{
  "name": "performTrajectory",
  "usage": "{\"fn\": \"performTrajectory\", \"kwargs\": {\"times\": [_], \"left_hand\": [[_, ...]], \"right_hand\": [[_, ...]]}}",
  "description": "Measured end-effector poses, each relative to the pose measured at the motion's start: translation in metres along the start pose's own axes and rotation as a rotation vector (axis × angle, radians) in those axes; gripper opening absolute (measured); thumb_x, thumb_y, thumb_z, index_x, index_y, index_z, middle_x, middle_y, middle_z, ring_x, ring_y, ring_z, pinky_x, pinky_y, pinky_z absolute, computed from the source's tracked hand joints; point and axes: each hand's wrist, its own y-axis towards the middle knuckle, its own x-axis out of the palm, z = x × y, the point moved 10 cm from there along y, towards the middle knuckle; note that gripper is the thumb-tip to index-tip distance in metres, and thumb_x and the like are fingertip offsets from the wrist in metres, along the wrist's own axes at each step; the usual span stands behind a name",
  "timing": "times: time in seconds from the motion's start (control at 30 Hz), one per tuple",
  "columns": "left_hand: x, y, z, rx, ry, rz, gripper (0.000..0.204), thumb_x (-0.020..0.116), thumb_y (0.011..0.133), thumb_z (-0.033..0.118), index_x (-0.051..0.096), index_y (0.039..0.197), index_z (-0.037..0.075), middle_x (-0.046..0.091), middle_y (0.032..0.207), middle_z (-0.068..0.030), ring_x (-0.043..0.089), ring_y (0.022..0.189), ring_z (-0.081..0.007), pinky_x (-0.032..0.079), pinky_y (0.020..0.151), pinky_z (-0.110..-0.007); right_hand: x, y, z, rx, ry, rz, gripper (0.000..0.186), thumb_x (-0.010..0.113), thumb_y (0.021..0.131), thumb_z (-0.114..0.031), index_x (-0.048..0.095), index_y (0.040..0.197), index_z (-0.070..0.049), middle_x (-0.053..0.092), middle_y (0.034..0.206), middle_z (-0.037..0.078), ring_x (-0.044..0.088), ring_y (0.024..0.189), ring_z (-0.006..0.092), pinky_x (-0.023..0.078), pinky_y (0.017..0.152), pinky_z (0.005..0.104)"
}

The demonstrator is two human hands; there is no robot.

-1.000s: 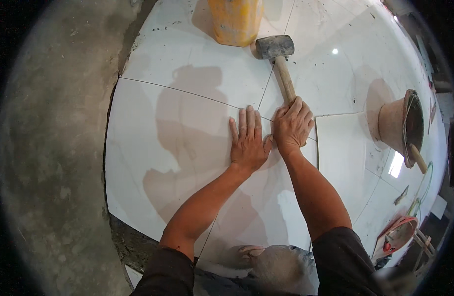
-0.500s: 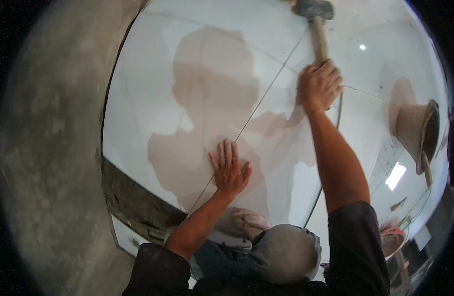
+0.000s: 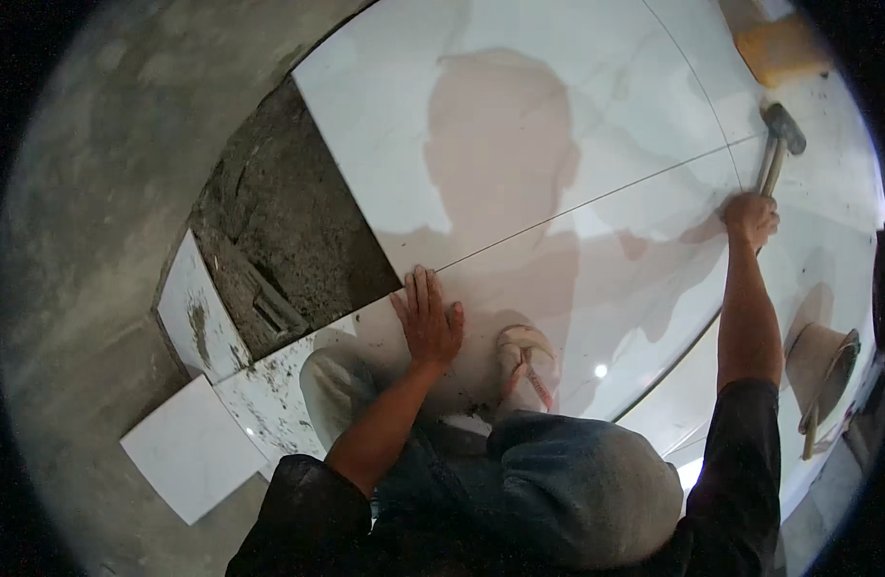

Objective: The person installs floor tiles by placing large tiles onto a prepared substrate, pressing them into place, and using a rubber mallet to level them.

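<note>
A building site mid floor-tiling: glossy white floor tiles (image 3: 558,144) laid beside bare grey mortar bed (image 3: 289,231), loose cut tile pieces (image 3: 188,457), a rubber mallet (image 3: 777,139), a mortar bucket (image 3: 822,361).

— Where is there free room?
— The white tiles (image 3: 519,144) lie bare from ten to one o'clock.
— What stands in the way?
— The mallet (image 3: 777,144) at two, a bucket (image 3: 820,361) at four, rough mortar (image 3: 279,240) at nine.

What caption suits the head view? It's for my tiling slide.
Left hand flat on a white floor tile joint; right hand holds a mallet.
</note>
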Motion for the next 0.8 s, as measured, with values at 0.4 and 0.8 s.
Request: {"fn": "performTrajectory", "kwargs": {"times": [0.4,0.8], "left_hand": [[-0.013,-0.024,-0.049,-0.029,-0.112,0.134,0.063,0.033,0.102,0.043,0.024,0.15,0.005,0.018,0.156,-0.0206,0.014,0.145,-0.0387,0.006,0.114,-0.064],[-0.015,0.036,-0.121,-0.321,-0.63,0.061,0.043,0.069,0.085,0.041,0.058,0.107,0.005,0.064,0.095,-0.0102,0.06,0.09,-0.0263,0.046,0.084,-0.041]], "right_hand": [[0.01,-0.173,0.045,-0.085,0.346,-0.169,0.038,0.053,0.092,-0.031,0.047,0.112,0.001,0.055,0.111,0.024,0.057,0.105,0.0403,0.05,0.09,0.0457],[-0.081,-0.417,0.006,-0.257,0.955,-0.992,0.033,0.052,0.099,-0.041,0.044,0.088,-0.01,0.041,0.058,-0.003,0.038,0.04,0.0057,0.033,0.035,0.0228]]}}
